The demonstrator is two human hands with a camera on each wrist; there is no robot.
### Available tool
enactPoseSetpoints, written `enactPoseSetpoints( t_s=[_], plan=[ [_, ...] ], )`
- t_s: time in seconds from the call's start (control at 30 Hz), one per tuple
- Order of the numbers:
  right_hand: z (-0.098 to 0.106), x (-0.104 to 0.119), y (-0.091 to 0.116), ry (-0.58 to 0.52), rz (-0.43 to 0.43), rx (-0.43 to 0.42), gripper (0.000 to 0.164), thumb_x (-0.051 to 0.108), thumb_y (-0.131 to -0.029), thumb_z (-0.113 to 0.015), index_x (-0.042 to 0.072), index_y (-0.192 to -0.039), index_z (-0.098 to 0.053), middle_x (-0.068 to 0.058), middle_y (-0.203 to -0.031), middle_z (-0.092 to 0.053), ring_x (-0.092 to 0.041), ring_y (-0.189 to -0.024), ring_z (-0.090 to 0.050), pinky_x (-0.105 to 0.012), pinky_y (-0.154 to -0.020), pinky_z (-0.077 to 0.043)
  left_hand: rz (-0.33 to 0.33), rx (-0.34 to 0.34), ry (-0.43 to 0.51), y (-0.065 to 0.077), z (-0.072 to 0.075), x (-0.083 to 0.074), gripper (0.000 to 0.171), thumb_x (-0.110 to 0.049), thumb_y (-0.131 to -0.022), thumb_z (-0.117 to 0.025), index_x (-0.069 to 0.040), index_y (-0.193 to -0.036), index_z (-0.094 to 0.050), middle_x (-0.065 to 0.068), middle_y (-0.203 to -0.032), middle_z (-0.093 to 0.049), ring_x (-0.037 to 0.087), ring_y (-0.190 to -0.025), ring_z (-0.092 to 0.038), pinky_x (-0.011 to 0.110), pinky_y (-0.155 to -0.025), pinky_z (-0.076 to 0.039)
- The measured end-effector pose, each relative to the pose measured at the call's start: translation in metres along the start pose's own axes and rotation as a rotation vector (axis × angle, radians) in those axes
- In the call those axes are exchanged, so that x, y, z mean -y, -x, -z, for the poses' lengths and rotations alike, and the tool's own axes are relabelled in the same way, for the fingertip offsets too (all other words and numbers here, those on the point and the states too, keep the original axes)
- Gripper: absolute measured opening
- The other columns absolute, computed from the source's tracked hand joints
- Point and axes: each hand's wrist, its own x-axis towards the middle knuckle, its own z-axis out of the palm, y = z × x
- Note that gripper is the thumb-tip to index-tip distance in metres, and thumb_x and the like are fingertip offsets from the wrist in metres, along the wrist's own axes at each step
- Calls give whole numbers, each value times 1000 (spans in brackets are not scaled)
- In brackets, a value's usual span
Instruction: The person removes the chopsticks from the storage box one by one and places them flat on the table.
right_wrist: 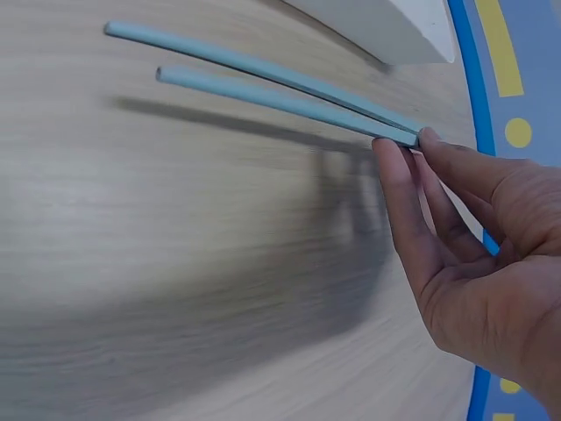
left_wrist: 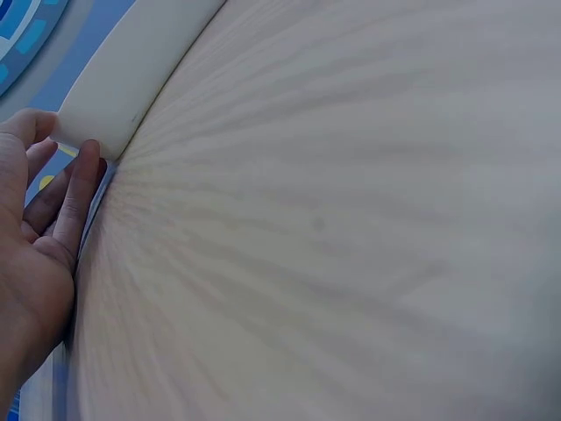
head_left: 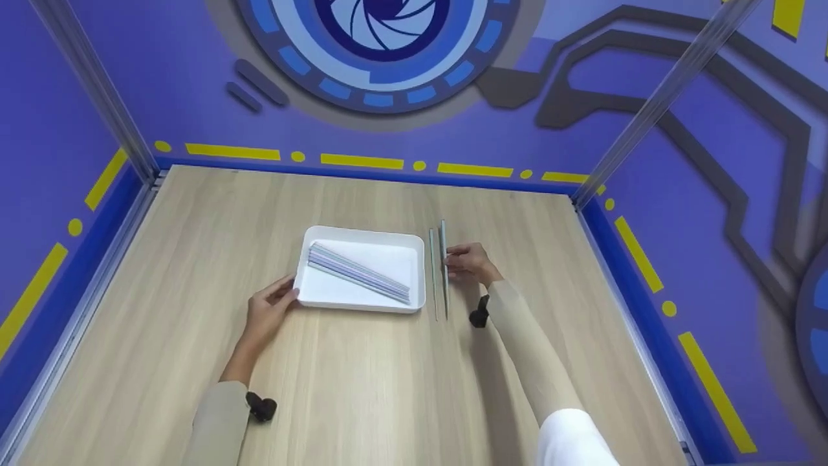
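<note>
A white tray (head_left: 362, 306) stands on the table with several pale violet and grey chopsticks (head_left: 359, 272) lying slantwise inside. At its near left corner, my left hand (head_left: 270, 307) holds the wall between thumb and fingers. Just right of the tray, my right hand (head_left: 471, 260) pinches a light blue-green chopstick (right_wrist: 272, 103) between thumb and fingertips. This chopstick throws a separate shadow on the table, its far end raised. A second blue-green chopstick (head_left: 433, 275) lies alongside, between the held one and the tray. In the left wrist view only the tray's outer side (left_wrist: 123, 79) shows.
The wood-grained table (head_left: 362, 388) is bounded by purple and blue printed walls (head_left: 362, 139). Metal frame posts (head_left: 647, 123) rise at the back corners. A small black camera (head_left: 261, 408) is strapped at the left wrist, another camera (head_left: 479, 312) at the right.
</note>
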Motion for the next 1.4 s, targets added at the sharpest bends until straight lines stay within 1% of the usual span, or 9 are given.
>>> enactPoseSetpoints(
  t_s=[0.13, 0.3, 0.4, 0.53, 0.67, 0.77, 1.0, 1.23, 1.4],
  plan=[
    [-3, -5, -3, 35, -32, -16, 38, 1, -95, -67, -8, -132, -63, -24, -116, -73, -17, -83, -71, -33, -80, -66, 23, 16, 13, 1, 0, -6, 46, -17, -101, -65, -10, -146, -56, 18, -143, -60, 5, -108, -59, 22, -99, -58],
    [-5, -9, -6, 30, -65, -4, 38, 0, -95, -68, -7, -132, -63, -26, -117, -73, -20, -82, -74, -35, -80, -67, 28, 32, -2, 10, 1, -25, 47, -13, -101, -64, -3, -146, -54, 22, -143, -59, 6, -107, -59, 28, -101, -58],
    [-7, -9, -7, 37, -58, -5, 41, 0, -94, -69, -6, -134, -62, -25, -116, -73, -19, -82, -75, -34, -78, -67, 7, 38, -13, 15, 2, -33, 48, -13, -101, -64, -2, -146, -53, 25, -143, -58, 2, -105, -59, 25, -100, -58],
    [-7, -8, -7, 51, -47, -10, 42, 0, -94, -69, -4, -135, -62, -25, -117, -73, -20, -83, -76, -34, -77, -67, -7, 47, 2, 16, 3, -36, 48, -14, -101, -64, -2, -146, -53, 26, -143, -57, 1, -103, -59, 23, -97, -59],
    [-8, -8, -7, 43, -68, -20, 44, 0, -93, -70, -4, -136, -61, -26, -119, -72, -20, -83, -75, -34, -79, -67, 27, 50, 27, 15, 2, -37, 47, -12, -102, -63, -3, -147, -53, 23, -143, -58, 5, -107, -60, 25, -100, -58],
    [-10, -9, -7, 44, -77, -36, 44, -1, -93, -71, -4, -136, -62, -26, -120, -72, -19, -84, -75, -34, -80, -66, 50, 50, 25, 15, 1, -36, 48, -13, -102, -62, -4, -148, -51, 22, -144, -57, 4, -109, -59, 21, -100, -57],
    [-14, -14, -3, 55, -76, -82, 39, 0, -92, -72, -3, -131, -66, -22, -115, -74, -17, -82, -73, -31, -77, -67, 11, 5, -14, 1, -1, -1, 46, -21, -101, -65, -14, -146, -56, 13, -140, -62, 12, -115, -60, 13, -95, -56],
    [-13, -14, -1, 50, -58, -81, 38, 1, -93, -71, -4, -131, -65, -23, -116, -74, -21, -91, -76, -32, -81, -66, -4, 0, -3, 0, 0, 0, 46, -19, -101, -65, -12, -145, -57, 15, -140, -62, 11, -112, -60, 15, -94, -57],
    [-5, -7, 6, 137, 5, -73, 37, 3, -94, -69, -10, -128, -64, -25, -112, -74, -28, -95, -77, -36, -84, -66, 16, -3, -7, -1, 1, 0, 45, -18, -101, -65, -12, -145, -57, 17, -141, -61, 5, -107, -60, 15, -94, -58]
  ],
)
